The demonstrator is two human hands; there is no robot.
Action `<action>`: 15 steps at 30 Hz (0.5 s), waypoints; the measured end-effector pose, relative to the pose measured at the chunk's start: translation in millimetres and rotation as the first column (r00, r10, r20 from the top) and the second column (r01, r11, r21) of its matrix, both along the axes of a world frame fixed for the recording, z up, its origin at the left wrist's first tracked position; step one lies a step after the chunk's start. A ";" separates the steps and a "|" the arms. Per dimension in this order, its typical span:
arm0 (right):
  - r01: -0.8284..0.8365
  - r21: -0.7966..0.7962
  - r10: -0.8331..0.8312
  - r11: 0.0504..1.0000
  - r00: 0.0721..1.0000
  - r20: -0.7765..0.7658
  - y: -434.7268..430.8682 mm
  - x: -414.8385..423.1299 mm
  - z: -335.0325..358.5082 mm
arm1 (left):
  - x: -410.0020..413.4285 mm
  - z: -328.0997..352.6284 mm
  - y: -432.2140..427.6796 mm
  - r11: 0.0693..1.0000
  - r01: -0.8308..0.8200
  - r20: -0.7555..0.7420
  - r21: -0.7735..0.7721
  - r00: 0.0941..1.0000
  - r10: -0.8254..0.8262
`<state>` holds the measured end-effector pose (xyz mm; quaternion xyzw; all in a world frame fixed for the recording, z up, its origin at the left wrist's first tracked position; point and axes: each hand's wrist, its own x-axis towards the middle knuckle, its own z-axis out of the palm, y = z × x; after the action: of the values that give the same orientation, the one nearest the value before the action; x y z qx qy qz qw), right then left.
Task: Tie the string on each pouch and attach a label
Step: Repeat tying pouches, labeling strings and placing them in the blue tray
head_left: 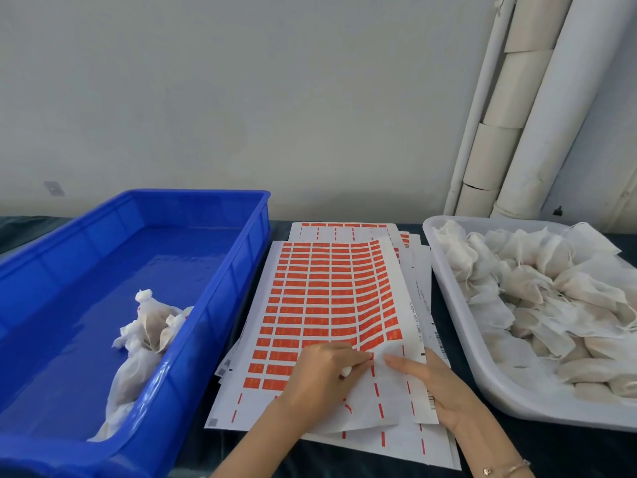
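Blue plastic crate (224,270): few tied white pouches (148,326); grey plastic tray (482,374): many untied pouches (537,288) left; my left grip (324,370) pinches orange label (368,356); right grip (437,384) presses label sheet (327,291), fingers flat.

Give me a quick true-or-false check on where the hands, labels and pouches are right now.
1. The blue crate holds more pouches than the grey tray. False: the crate holds only a few tied pouches, while the tray is heaped with loose pouches.
2. The right hand lies flat on the top label sheet. True.
3. The left hand has a pinching grip on a red label at the near edge of the block. True.
4. The top label sheet is stripped bare. False: rows of red labels cover most of it.
5. The label sheets lie between crate and tray. True.
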<state>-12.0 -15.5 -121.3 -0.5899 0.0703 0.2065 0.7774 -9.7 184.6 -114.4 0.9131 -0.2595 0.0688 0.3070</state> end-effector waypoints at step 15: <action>-0.004 -0.143 0.006 0.990 1.000 0.017 4.6 -3.6 7.2 | 7.1 4.6 -1.6 0.974 -0.188 -0.183 -0.125 0.969 0.163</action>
<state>-15.5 -10.8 -114.1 -0.6461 0.0768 0.1979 0.7331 -2.6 183.0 -109.8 0.9109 -0.1446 0.0349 0.3848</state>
